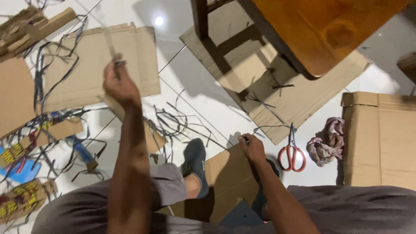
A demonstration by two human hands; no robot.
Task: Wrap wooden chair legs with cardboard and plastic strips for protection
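My left hand point(116, 82) is raised over the floor, its fingers pinched on a thin clear strip of tape point(106, 37) that runs up and away from it. My right hand point(251, 147) is lower, fingers closed at the edge of a brown cardboard piece point(225, 173) that lies by my feet; whether it pinches the strip's other end I cannot tell. My foot in a grey sock point(196, 162) rests between the two arms. Orange-handled scissors point(292, 154) lie on the white floor just right of my right hand.
Flat cardboard sheets point(93, 60) and dark thin offcut strips point(173, 121) litter the floor at left. A wooden stool point(320, 30) stands at the top over more cardboard. A crumpled rag point(325, 141) and a cardboard box point(381, 138) sit at right. Printed colourful packaging point(21, 169) lies far left.
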